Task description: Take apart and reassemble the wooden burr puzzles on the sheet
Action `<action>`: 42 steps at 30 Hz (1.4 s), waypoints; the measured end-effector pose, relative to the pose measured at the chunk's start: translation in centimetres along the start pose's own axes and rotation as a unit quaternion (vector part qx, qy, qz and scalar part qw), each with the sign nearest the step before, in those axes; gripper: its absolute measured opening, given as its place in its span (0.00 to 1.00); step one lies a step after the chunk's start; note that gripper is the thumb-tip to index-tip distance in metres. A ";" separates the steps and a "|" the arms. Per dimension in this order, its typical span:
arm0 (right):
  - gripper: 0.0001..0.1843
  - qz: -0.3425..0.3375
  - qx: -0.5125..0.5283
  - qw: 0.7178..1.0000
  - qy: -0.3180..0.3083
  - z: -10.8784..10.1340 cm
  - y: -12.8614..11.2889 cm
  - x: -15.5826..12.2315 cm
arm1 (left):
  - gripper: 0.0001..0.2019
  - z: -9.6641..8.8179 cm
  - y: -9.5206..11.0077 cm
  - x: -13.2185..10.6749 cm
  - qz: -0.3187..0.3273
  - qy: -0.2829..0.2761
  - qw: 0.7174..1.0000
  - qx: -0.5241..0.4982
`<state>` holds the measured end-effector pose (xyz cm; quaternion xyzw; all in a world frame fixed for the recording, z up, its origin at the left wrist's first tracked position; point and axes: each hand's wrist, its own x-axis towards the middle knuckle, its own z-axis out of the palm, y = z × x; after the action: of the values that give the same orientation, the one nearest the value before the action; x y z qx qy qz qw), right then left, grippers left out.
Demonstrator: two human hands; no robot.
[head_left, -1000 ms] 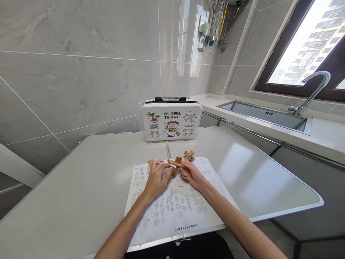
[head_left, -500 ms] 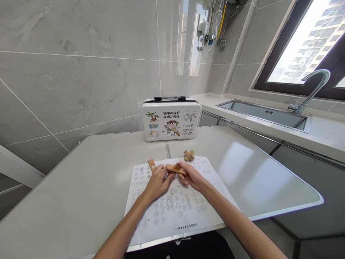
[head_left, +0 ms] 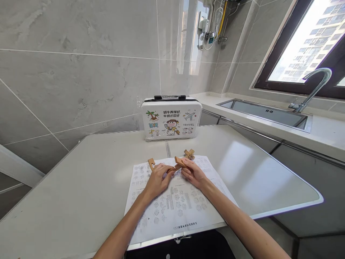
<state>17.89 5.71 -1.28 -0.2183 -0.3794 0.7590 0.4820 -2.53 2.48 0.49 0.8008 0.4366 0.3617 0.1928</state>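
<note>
My right hand (head_left: 193,173) is closed on a notched wooden puzzle piece (head_left: 179,162), which it holds tilted above the paper. My left hand (head_left: 158,180) pinches a wooden part (head_left: 170,169) touching the lower end of that piece; I cannot tell whether it is a separate piece. Beyond the left fingers, another notched wooden piece (head_left: 151,163) lies on the paper's far edge, partly hidden. Just past my right hand sits a small cross-shaped wooden puzzle (head_left: 189,154). Under both hands lies a white printed sheet (head_left: 188,216) with rows of small puzzle diagrams.
The sheet rests on a white folding table (head_left: 88,187) with a central seam. At its far side stands a white cartoon-printed case (head_left: 172,120) with a black handle. A counter with a sink (head_left: 266,111) and faucet (head_left: 315,88) runs along the right, below a window.
The wooden piece between my hands has turned, its upper end now raised and leaning away. My right hand has shifted slightly right, and the left fingers have moved to the lower wooden part.
</note>
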 end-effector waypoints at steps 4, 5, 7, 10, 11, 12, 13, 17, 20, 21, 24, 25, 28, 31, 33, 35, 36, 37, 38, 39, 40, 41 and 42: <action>0.14 -0.015 0.041 0.999 -0.011 -0.2 0.1 0.1 | 0.11 0.0 0.2 0.2 0.031 0.024 0.999 0.022; 0.14 -0.015 0.053 0.998 -0.014 -0.2 0.2 0.0 | 0.10 0.0 0.3 0.2 0.036 0.031 0.999 0.025; 0.14 -0.010 0.074 0.997 -0.024 -0.2 0.3 0.0 | 0.09 0.2 0.4 0.2 0.042 0.041 0.998 0.027; 0.15 -0.004 0.083 0.996 -0.045 -0.4 0.5 -0.1 | 0.08 0.3 0.3 -0.1 0.051 0.052 0.997 0.025; 0.15 -0.005 0.079 0.996 -0.051 -0.5 0.6 -0.1 | 0.08 0.3 0.3 -0.1 0.055 0.056 0.997 0.026; 0.16 -0.009 0.074 0.996 -0.056 -0.6 0.7 -0.1 | 0.08 0.3 0.3 -0.1 0.062 0.059 0.996 0.029; 0.17 -0.014 0.068 0.996 -0.059 -0.7 0.7 -0.1 | 0.07 0.2 0.2 -0.1 0.070 0.062 0.995 0.035; 0.19 -0.024 0.046 0.997 -0.055 -1.0 1.0 0.0 | 0.06 -0.3 0.0 -0.1 0.109 0.062 0.990 0.072; 0.20 -0.026 0.036 0.998 -0.052 -1.0 1.0 -0.1 | 0.06 -0.3 0.0 0.0 0.119 0.058 0.989 0.069; 0.21 -0.029 0.034 0.998 -0.052 -1.0 1.0 -0.1 | 0.06 -0.2 0.1 0.0 0.116 0.059 0.990 0.060; 0.22 -0.037 0.029 0.998 -0.051 -0.8 1.0 -0.2 | 0.06 0.1 0.2 -0.1 0.099 0.059 0.993 0.038; 0.22 -0.038 0.028 0.998 -0.051 -0.8 1.0 -0.2 | 0.06 0.1 0.2 -0.1 0.096 0.060 0.993 0.035; 0.22 -0.034 0.030 0.998 -0.047 -0.9 1.0 -0.3 | 0.06 0.2 0.2 -0.1 0.103 0.060 0.992 0.037; 0.21 -0.022 0.035 0.998 -0.038 -1.2 1.0 -0.3 | 0.06 0.1 0.3 0.0 0.114 0.056 0.991 0.045; 0.20 -0.017 0.040 0.999 -0.029 -1.3 1.1 -0.3 | 0.06 0.1 0.3 0.0 0.118 0.052 0.990 0.049; 0.20 -0.015 0.047 0.999 -0.019 -1.3 1.1 -0.3 | 0.07 0.1 0.4 0.1 0.121 0.048 0.990 0.056; 0.19 -0.015 0.050 0.999 -0.015 -1.3 1.1 -0.3 | 0.07 0.1 0.3 0.1 0.122 0.045 0.990 0.061; 0.19 -0.015 0.054 0.998 -0.011 -1.3 1.1 -0.3 | 0.07 0.1 0.2 0.1 0.122 0.044 0.989 0.065; 0.19 -0.018 0.061 0.998 -0.005 -1.3 1.0 -0.3 | 0.07 0.0 0.1 0.1 0.123 0.042 0.989 0.071; 0.20 -0.024 0.071 0.997 0.002 -1.4 0.8 -0.3 | 0.07 0.0 -0.1 0.0 0.123 0.040 0.989 0.076; 0.20 -0.036 0.086 0.996 0.013 -1.5 0.6 -0.3 | 0.07 -0.1 -0.4 -0.1 0.122 0.036 0.988 0.081; 0.21 -0.050 0.102 0.993 0.025 -1.5 0.3 -0.3 | 0.07 -0.2 -0.6 -0.2 0.120 0.031 0.989 0.085; 0.21 -0.068 0.119 0.990 0.040 -1.6 0.0 -0.3 | 0.07 -0.2 -0.9 -0.3 0.114 0.025 0.989 0.088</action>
<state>19.17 6.01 -2.31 -0.1632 -0.2806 0.7546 0.5702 -3.29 2.75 -0.05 0.8500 0.3769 0.3618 0.0680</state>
